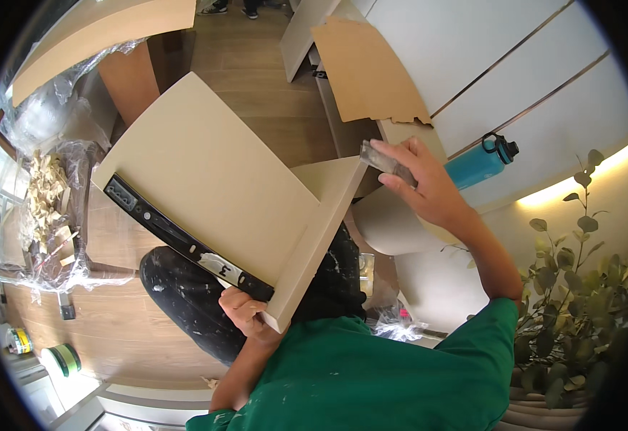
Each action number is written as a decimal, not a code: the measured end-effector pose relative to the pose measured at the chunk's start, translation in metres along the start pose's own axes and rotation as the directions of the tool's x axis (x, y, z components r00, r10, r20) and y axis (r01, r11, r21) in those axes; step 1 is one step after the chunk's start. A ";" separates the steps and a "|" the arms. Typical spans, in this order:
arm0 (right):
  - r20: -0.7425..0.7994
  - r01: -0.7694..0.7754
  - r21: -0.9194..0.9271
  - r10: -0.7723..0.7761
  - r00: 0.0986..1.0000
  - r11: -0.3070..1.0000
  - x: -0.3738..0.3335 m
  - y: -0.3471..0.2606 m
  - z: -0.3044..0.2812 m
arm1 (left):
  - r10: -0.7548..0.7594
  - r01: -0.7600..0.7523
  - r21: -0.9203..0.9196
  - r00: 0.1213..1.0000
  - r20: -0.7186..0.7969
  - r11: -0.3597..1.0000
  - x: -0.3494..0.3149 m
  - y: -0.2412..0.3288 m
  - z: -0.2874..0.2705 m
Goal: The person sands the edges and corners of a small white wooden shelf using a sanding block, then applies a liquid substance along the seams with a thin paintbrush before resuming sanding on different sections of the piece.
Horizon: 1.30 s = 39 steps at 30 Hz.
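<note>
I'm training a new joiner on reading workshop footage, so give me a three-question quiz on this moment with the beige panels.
1. True or false: the right hand presses a small grey sanding block against the top end of the beige panel edge.
2. Which hand steadies the lower corner of the beige panel assembly? A) left hand B) right hand C) neither
3. Fill in: the black strip along the big panel's lower edge is a drawer ____.

Key: 1 true; 2 A; 3 runner. The blue bottle lies beyond the right hand, untouched.
</note>
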State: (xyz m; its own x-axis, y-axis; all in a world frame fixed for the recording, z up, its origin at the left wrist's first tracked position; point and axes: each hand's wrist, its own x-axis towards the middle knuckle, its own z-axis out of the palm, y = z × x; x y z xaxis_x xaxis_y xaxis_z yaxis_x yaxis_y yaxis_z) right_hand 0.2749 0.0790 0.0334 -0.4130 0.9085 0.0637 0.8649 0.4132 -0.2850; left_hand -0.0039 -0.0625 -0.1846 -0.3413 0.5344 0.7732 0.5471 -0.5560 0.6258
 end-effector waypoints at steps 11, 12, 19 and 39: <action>0.171 0.255 -0.571 -0.190 0.967 0.781 -0.012 -0.022 0.027 | 0.005 -0.002 -0.040 0.997 0.079 0.999 -0.019 0.001 0.003; 0.163 0.300 -0.626 -0.255 0.953 0.720 -0.007 -0.015 0.030 | 0.004 0.001 -0.046 0.996 0.090 0.999 -0.020 0.002 0.002; 0.146 0.431 -0.360 -0.406 0.902 0.828 -0.040 -0.031 0.074 | -0.013 0.017 -0.068 0.998 0.068 0.998 -0.017 0.005 0.004; 0.001 0.393 -0.338 -0.417 0.909 0.855 -0.018 -0.038 0.068 | -0.040 0.045 -0.071 0.997 0.069 0.996 -0.013 0.007 0.000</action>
State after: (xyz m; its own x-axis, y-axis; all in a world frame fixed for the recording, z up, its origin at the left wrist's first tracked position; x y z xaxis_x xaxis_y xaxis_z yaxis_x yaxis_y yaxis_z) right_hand 0.2304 0.0425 -0.0221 -0.7363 0.6535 0.1755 0.6740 0.7312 0.1050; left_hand 0.0046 -0.0733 -0.1903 -0.3090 0.5990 0.7387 0.4758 -0.5752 0.6654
